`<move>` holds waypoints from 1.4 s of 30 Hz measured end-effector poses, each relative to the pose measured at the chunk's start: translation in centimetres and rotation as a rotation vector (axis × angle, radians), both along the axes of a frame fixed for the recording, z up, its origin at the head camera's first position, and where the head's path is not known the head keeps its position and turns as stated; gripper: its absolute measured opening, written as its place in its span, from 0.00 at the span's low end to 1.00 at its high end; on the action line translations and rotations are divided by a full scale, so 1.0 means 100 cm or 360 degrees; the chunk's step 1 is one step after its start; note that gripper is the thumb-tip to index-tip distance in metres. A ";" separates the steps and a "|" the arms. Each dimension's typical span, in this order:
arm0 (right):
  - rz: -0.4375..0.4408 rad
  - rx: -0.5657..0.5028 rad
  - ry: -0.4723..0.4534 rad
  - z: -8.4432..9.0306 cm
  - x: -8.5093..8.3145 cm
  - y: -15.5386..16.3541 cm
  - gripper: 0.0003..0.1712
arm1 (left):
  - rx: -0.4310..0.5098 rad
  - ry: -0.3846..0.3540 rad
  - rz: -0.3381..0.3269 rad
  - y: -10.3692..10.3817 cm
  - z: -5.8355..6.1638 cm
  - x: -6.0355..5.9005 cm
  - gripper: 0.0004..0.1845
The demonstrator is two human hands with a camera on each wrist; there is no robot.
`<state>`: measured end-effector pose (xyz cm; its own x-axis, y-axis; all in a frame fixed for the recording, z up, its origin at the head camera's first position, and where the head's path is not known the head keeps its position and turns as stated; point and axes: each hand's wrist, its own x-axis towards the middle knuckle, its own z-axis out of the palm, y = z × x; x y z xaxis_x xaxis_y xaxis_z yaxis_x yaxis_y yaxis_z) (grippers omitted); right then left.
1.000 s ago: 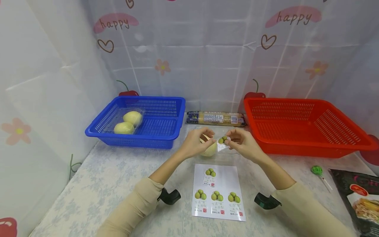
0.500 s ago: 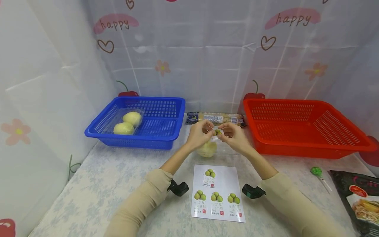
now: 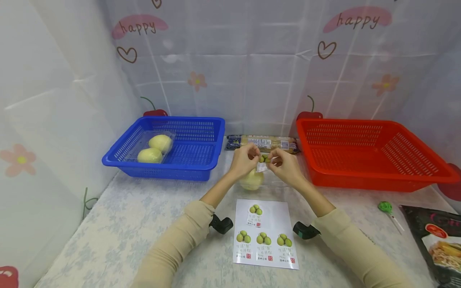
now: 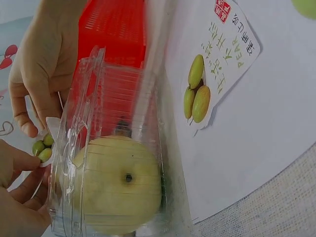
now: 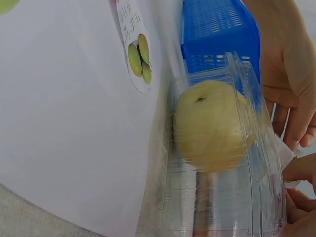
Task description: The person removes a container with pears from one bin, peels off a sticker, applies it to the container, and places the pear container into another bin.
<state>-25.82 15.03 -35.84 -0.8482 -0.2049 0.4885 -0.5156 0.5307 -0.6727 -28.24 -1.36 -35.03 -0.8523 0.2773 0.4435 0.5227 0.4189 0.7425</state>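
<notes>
Both hands meet above a clear plastic clamshell box (image 3: 264,184) that stands on the table (image 3: 119,236) between the two baskets, with one pale yellow pear (image 3: 251,180) inside it. The left hand (image 3: 244,159) and the right hand (image 3: 284,166) pinch between their fingertips a small sticker (image 3: 264,159) printed with green pears, each holding one edge, so the hands are together and closed on that sticker just over the box's top rim. In the left wrist view the sticker sits at the lid's edge, close to the plastic; whether it touches cannot be told. Just in front of the box lies a white sticker sheet (image 3: 265,234) that carries four more pear labels. To the left stands a blue basket (image 3: 194,160) holding another clear box with two pears (image 3: 155,149); to the right stands a red basket (image 3: 374,176). Behind the hands, against the curtain, lies a long packet of noodles (image 3: 264,142). At the right edge of the table are a green-handled tool (image 3: 388,210) and a dark food packet (image 3: 437,244). Compared with a second ago, the hands have drawn closer together and moved further from the person, and the sticker, then held by the right hand alone, is now held by both.
</notes>
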 end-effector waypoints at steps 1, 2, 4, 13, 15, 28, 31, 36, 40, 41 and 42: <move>0.0001 0.0021 0.0022 0.000 0.000 0.001 0.09 | -0.0005 -0.0015 -0.0013 0.001 0.000 0.000 0.04; 0.0005 0.0040 0.0042 0.000 0.000 0.001 0.09 | -0.0012 -0.0025 -0.0025 0.002 0.000 0.000 0.04; 0.0013 0.0080 0.0078 -0.001 0.000 0.003 0.10 | -0.0036 -0.0044 -0.0043 0.004 0.001 0.000 0.05; 0.0033 0.0166 0.0132 -0.002 0.002 0.008 0.13 | -0.0117 -0.0051 -0.0076 0.005 0.000 0.001 0.08; 0.0043 0.0185 0.0135 -0.002 0.001 0.008 0.14 | -0.0124 -0.0053 -0.0082 0.005 0.000 0.001 0.08; 0.0032 0.0356 0.0047 -0.002 0.003 0.009 0.21 | -0.0287 -0.0066 -0.0088 0.004 -0.003 0.001 0.11; 0.0022 0.0376 0.0018 -0.003 0.003 0.010 0.22 | -0.0428 -0.0039 -0.0066 0.004 -0.004 0.002 0.14; -0.0003 0.0432 -0.0012 -0.003 0.002 0.012 0.22 | -0.0662 0.0046 -0.0015 0.003 -0.004 0.004 0.17; -0.0016 0.0498 -0.0031 -0.004 0.003 0.015 0.23 | -0.0822 0.0012 0.0038 0.000 -0.003 0.006 0.19; -0.0017 0.0518 -0.0043 -0.004 0.003 0.015 0.23 | -0.0858 -0.0001 0.0042 -0.001 -0.002 0.007 0.19; -0.0017 0.0541 -0.0055 -0.004 0.003 0.016 0.23 | -0.0893 -0.0007 0.0045 -0.002 -0.002 0.007 0.19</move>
<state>-25.51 16.64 -36.28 -0.8661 -0.3423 0.3644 -0.4888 0.7328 -0.4733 -27.52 -1.61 -35.25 -0.8642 0.4468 0.2312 0.5031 0.7641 0.4038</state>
